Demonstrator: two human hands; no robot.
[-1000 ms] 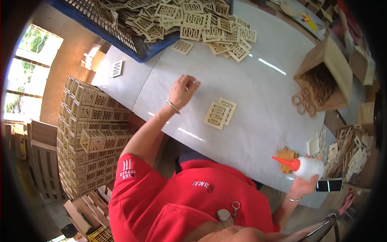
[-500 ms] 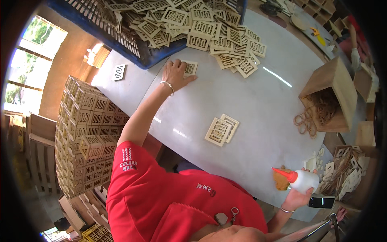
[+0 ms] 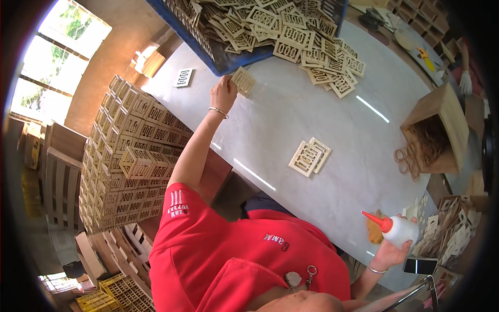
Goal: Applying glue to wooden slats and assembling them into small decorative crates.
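Observation:
Near the corner of the blue crate, my left hand pinches a slotted wooden panel by its edge, tilted up from the table. My right hand is wrapped round a white glue bottle with a red nozzle that points to the left. Between the hands, two slotted panels lie overlapped on the grey table. Another single panel lies flat at the far left of the table.
A blue crate overflows with slotted panels, some spilled onto the table. Stacked slotted wooden frames stand at the left. To the right are a wooden box of rubber bands, a phone and small wooden pieces.
My left hand has closed on the panel it was touching and tilted it up off the table. My right hand still holds the glue bottle. The whole view has shifted.

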